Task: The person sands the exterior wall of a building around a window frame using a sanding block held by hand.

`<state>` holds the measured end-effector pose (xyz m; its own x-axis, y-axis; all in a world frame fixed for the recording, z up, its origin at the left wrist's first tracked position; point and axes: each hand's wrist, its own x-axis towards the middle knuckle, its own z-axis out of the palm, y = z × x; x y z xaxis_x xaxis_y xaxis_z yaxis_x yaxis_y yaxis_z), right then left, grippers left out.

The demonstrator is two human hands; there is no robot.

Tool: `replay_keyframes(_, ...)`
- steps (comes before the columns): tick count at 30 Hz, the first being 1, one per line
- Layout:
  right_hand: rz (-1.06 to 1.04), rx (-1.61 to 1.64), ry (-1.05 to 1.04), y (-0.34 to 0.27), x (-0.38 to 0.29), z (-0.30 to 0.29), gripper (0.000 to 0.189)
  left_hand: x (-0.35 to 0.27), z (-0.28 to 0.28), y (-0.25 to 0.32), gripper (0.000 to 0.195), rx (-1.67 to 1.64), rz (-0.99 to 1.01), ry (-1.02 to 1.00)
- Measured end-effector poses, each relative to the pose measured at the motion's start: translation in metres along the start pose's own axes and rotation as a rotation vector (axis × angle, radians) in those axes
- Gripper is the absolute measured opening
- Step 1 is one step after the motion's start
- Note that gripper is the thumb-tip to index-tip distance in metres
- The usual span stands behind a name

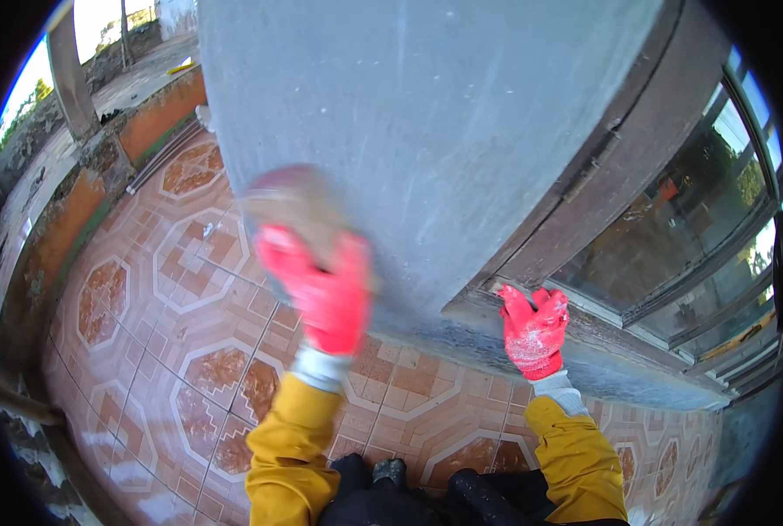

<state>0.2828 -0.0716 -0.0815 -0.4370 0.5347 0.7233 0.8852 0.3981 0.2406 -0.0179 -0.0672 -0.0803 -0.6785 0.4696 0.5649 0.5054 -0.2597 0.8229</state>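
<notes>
My left hand [316, 289], in a red-coated glove, is blurred by motion. It holds a blurred tan and dark-red block [299, 200] against the lower left edge of the grey plastered wall [431, 131]. The face of the block is hidden. Faint pale streaks and white specks mark the plaster. Farther right, my right hand [535, 329] wears a matching glove dusted with white. Its fingers curl over the lower rail of the brown wooden window frame [628, 158], near the corner.
Glass panes [661, 217] fill the window at right. Patterned tiles [214, 375] cover the floor, with whitish smears at lower left. A low orange-painted parapet [161, 105] with a post [72, 72] runs along the left. Thin rods [164, 158] lie at its foot. My shoes show below.
</notes>
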Motion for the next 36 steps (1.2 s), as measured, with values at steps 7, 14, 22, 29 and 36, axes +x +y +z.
replay_keyframes(7, 0.042, 0.108, 0.030, -0.001, 0.004, -0.002, 0.036, -0.051, 0.015, -0.078, 0.091, -0.052, 0.618, -0.229)
replay_keyframes(14, 0.021, 0.096, -0.031, 0.004, -0.003, 0.002, 0.044, 0.067, -0.030, -0.095, 0.101, -0.374, -0.515, 0.247)
replay_keyframes(22, 0.005, -0.020, -0.052, 0.004, -0.007, 0.004, 0.050, -0.115, 0.033, -0.068, 0.101, -0.112, 0.747, -0.247)
replay_keyframes(29, -0.011, -0.022, 0.021, 0.003, -0.004, 0.005, 0.049, 0.003, -0.014, -0.124, 0.089, -0.353, -0.536, 0.178)
replay_keyframes(36, 0.045, -0.071, 0.013, -0.001, -0.005, 0.006, 0.047, -0.094, 0.023, -0.072, 0.065, -0.153, 0.198, -0.063)
